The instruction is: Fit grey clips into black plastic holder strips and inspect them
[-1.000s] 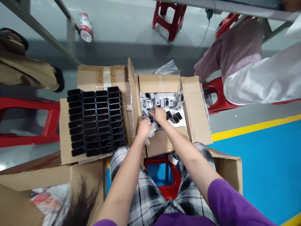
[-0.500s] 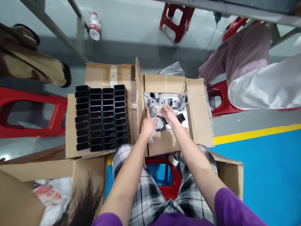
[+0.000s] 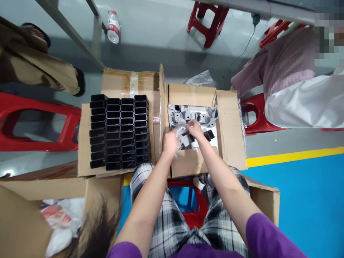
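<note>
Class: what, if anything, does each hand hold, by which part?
Left hand: crumpled clear plastic film, by its left side; right hand: cannot be told.

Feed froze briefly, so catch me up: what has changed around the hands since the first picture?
The right hand has moved rightward over the box, away from the left hand. The clear plastic, bunched by the left hand before, now reaches between the hands, and a grey piece shows beside it. The left hand stays at the plastic. The black cases and bottle stayed put; the view shifted.
</note>
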### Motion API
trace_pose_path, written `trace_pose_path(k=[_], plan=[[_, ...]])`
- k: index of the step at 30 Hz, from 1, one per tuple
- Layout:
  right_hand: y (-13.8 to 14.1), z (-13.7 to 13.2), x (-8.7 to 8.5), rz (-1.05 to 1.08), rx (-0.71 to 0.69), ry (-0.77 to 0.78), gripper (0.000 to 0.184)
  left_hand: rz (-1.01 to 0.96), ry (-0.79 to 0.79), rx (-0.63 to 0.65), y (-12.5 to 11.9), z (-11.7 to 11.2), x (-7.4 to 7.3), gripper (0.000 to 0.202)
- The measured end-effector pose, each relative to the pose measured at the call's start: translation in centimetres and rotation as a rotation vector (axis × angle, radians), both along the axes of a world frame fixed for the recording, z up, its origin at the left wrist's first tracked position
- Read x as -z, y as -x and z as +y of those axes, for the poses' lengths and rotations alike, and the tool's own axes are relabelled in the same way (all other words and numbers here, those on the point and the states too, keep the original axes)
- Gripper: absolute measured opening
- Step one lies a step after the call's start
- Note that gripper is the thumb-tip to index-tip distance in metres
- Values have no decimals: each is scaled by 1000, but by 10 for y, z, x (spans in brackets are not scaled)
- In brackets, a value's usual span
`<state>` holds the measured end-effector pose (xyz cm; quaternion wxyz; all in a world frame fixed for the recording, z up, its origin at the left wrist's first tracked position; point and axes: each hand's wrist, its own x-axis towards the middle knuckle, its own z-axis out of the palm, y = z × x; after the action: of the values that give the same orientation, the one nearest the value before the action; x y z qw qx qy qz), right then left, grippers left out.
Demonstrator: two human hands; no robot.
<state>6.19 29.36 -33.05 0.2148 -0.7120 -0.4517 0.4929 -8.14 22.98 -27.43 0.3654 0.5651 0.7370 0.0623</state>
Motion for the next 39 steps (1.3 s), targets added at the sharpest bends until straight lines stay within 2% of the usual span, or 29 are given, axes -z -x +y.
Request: trace_pose_path(k=[5,9,13,15,19,23,27,29,32,34,39], plan=[[17,13,-17,-195,-248,-199,32,-13,-32,35,-1,0,2,34],[44,20,-20,-225,-503,-226,24,4,-7,62,-3,0,-1,31],[63,21,-10,-239,-594,-204,15,27,55,65,-2,-1,-3,28],[64,19,-5,-221,-574,-210,9,29,83,56,-1,-1,-2,25],[52,16,0,-111,-453,-249,11,7,103,-1,-1,-3,0,24],[32,13,5,63,-241,-259,17,-31,81,-113,-2,-3,-2,37],[19,12,12,217,11,-186,27,-87,33,-224,-4,-2,-2,49],[18,13,14,293,94,-150,29,-118,10,-273,-4,-1,0,56],[20,12,13,388,147,-106,36,-174,-32,-317,-2,2,5,61],[24,9,12,423,151,-80,39,-233,-68,-311,0,5,7,57],[30,8,13,394,121,-61,26,-340,-177,-266,4,6,9,44]])
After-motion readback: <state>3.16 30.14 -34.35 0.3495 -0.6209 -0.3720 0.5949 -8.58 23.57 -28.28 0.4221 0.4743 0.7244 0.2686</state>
